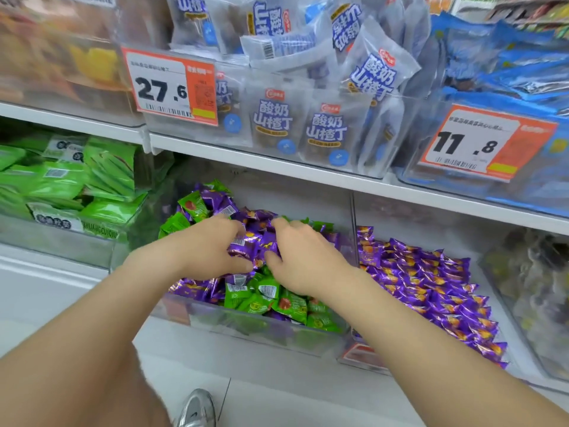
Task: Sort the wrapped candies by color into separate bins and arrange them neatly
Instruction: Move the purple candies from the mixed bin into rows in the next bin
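Both hands work inside the clear middle bin. We see the left hand and the right hand facing each other, fingers and thumbs curled round a cluster of purple candies clamped between them.

Orientation: the gripped candies share no common direction. We cannot give a long axis for any single piece, since the wrappers are bunched together. One piece beside the left fingers shows its barcode panel upward.

Appearance: glossy purple foil with orange-yellow print and crimped ends.

Surroundings: green candies lie loose just below the grip, toward the person, and more lie beyond the left hand. To the right of the right hand, past a clear divider, sorted purple pieces lie in slanting rows.

Hidden: the fingertips are buried in wrappers, so we cannot count the pieces held. Wrapper print is too small to read. The forearms cover part of the bin.
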`<state>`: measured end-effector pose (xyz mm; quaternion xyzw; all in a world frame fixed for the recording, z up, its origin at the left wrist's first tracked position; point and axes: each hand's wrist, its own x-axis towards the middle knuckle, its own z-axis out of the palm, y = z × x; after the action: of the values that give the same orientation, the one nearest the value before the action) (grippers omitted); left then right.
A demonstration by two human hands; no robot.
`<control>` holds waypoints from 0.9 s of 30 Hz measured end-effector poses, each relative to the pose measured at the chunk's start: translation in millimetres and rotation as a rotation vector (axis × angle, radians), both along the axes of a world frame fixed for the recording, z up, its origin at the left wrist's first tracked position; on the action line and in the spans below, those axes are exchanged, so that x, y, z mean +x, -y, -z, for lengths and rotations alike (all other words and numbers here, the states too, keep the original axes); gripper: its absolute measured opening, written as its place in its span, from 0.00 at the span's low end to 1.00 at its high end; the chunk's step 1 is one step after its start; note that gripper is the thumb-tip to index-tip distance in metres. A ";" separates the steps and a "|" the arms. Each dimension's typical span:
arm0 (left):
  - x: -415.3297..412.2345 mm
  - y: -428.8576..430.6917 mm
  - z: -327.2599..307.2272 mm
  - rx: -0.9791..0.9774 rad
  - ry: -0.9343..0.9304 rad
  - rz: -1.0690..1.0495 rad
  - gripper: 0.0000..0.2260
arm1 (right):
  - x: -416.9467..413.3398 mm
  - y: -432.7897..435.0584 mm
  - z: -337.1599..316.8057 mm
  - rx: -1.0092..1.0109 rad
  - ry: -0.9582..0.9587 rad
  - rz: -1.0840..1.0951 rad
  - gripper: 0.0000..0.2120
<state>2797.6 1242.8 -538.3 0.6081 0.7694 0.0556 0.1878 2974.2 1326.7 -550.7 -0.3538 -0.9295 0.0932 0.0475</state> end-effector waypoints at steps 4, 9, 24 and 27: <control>1.3 -6.1 1.6 0.011 -0.023 0.060 0.37 | -18.6 -12.6 9.1 -0.030 0.152 0.043 0.33; -2.0 -15.6 5.9 0.026 -0.035 0.045 0.23 | -21.3 -18.5 13.7 -0.144 0.098 0.032 0.30; 25.3 -6.8 -5.7 0.312 0.394 0.044 0.19 | 53.0 5.3 -21.6 -0.051 -0.454 -0.012 0.20; 50.9 0.7 -19.1 0.343 0.786 0.015 0.21 | 65.5 10.9 -26.9 -0.008 -0.515 -0.028 0.19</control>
<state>2848.6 1242.1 -519.1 0.5685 0.6147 0.4086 0.3632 3039.8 1315.7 -523.9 -0.3058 -0.8911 0.1845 0.2798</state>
